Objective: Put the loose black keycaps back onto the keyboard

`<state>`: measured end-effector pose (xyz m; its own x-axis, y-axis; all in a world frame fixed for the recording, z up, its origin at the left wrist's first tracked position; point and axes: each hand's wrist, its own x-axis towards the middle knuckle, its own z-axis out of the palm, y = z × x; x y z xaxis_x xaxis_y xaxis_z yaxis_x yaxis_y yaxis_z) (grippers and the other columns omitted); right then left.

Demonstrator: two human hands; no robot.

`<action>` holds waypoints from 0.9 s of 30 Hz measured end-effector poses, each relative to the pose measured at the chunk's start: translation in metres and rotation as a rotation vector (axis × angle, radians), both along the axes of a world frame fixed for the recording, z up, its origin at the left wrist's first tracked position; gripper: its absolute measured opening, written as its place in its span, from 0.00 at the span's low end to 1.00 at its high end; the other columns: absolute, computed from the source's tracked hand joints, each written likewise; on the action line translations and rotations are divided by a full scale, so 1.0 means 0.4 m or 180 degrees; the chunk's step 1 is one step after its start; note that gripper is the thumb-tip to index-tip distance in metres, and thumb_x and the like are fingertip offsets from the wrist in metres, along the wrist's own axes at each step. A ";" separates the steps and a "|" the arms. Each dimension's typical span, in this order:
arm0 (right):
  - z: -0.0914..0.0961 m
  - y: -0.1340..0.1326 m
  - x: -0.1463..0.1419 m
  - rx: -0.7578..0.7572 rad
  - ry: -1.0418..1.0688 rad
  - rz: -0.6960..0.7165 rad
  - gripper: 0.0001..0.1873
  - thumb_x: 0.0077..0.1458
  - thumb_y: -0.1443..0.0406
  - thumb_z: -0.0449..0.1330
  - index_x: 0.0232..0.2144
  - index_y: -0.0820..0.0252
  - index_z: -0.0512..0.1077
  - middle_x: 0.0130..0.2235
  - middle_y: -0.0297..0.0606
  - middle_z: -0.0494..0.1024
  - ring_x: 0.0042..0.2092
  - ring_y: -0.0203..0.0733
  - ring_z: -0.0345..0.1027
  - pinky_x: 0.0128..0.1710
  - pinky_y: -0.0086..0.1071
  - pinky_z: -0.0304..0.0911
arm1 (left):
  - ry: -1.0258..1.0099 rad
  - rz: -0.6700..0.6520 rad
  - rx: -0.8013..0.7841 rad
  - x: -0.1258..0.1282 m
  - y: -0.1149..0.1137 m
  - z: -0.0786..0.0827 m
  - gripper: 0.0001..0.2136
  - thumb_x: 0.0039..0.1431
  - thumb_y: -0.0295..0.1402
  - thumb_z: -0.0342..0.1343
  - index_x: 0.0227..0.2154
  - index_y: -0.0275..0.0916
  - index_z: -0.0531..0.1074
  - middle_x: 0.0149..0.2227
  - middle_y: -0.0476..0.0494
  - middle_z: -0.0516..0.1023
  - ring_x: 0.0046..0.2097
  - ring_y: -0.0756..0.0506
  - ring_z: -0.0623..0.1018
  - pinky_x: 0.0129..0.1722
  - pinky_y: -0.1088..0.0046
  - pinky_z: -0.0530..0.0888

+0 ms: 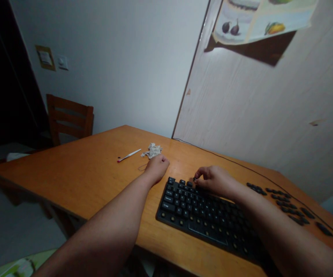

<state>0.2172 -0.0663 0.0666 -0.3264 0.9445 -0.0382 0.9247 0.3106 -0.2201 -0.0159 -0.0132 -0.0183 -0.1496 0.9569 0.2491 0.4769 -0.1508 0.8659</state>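
A black keyboard (201, 215) lies on the orange wooden table (77, 173). My right hand (215, 180) hovers over its top rows, fingers curled in a pinch on a small dark keycap (194, 179). My left hand (157, 167) rests as a loose fist on the table just left of the keyboard's far corner, and I cannot see what, if anything, is in it. Several loose black keycaps (287, 206) lie in rows on the table to the right of the keyboard.
A crumpled tissue (153, 150) and a white stick with a red tip (129, 155) lie beyond my left hand. A black cable (241, 163) runs along the wall. A wooden chair (68, 117) stands behind the table's far left.
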 end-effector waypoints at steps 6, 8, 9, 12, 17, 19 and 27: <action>0.000 -0.179 -0.014 0.0044 0.0154 0.0514 0.08 0.54 0.59 0.60 0.37 0.50 0.76 0.30 0.30 0.78 0.32 0.38 0.70 0.30 0.29 0.55 | 0.0008 -0.0035 0.0082 0.002 -0.001 -0.002 0.06 0.53 0.33 0.53 0.25 0.38 0.72 0.25 0.48 0.73 0.30 0.49 0.70 0.28 0.76 0.62; -0.012 -0.224 -0.015 0.0073 0.0165 0.0535 0.06 0.55 0.60 0.60 0.35 0.50 0.76 0.31 0.30 0.79 0.33 0.38 0.71 0.32 0.29 0.56 | 0.0031 -0.0019 0.0107 0.003 -0.003 -0.001 0.07 0.54 0.33 0.52 0.25 0.38 0.72 0.25 0.48 0.73 0.30 0.48 0.70 0.28 0.75 0.62; -0.019 -0.240 -0.015 0.0070 0.0165 0.0526 0.06 0.56 0.61 0.59 0.35 0.50 0.76 0.32 0.30 0.79 0.34 0.39 0.71 0.32 0.29 0.57 | 0.0049 -0.0008 0.0114 0.004 -0.003 -0.001 0.06 0.53 0.32 0.52 0.25 0.38 0.72 0.25 0.48 0.73 0.30 0.48 0.71 0.28 0.76 0.62; -0.037 -0.268 -0.014 0.0157 0.0110 0.0531 0.07 0.57 0.61 0.58 0.36 0.49 0.76 0.33 0.31 0.79 0.34 0.40 0.72 0.34 0.30 0.58 | 0.0082 0.0021 0.0105 0.004 -0.002 0.001 0.06 0.53 0.31 0.53 0.24 0.38 0.72 0.24 0.48 0.73 0.30 0.49 0.70 0.28 0.76 0.62; -0.056 -0.277 -0.015 0.0309 -0.0024 0.0592 0.07 0.59 0.61 0.56 0.35 0.50 0.75 0.34 0.32 0.79 0.36 0.40 0.72 0.36 0.31 0.59 | 0.0036 -0.0006 0.0069 0.002 0.004 -0.002 0.05 0.52 0.31 0.53 0.25 0.37 0.72 0.24 0.49 0.73 0.30 0.49 0.69 0.29 0.76 0.62; -0.059 -0.278 -0.016 0.0377 -0.0062 0.0632 0.08 0.59 0.61 0.56 0.36 0.50 0.75 0.35 0.33 0.79 0.37 0.41 0.72 0.37 0.31 0.59 | 0.0030 -0.0011 0.0080 0.001 0.005 -0.005 0.05 0.52 0.31 0.53 0.25 0.37 0.72 0.24 0.49 0.73 0.30 0.49 0.70 0.29 0.76 0.62; -0.057 -0.291 -0.035 0.0520 -0.0220 0.0689 0.08 0.60 0.63 0.54 0.35 0.51 0.74 0.33 0.35 0.78 0.36 0.42 0.72 0.36 0.33 0.59 | 0.0105 -0.0031 0.0153 -0.001 0.009 -0.013 0.06 0.53 0.32 0.53 0.25 0.38 0.72 0.25 0.48 0.73 0.30 0.49 0.71 0.28 0.76 0.62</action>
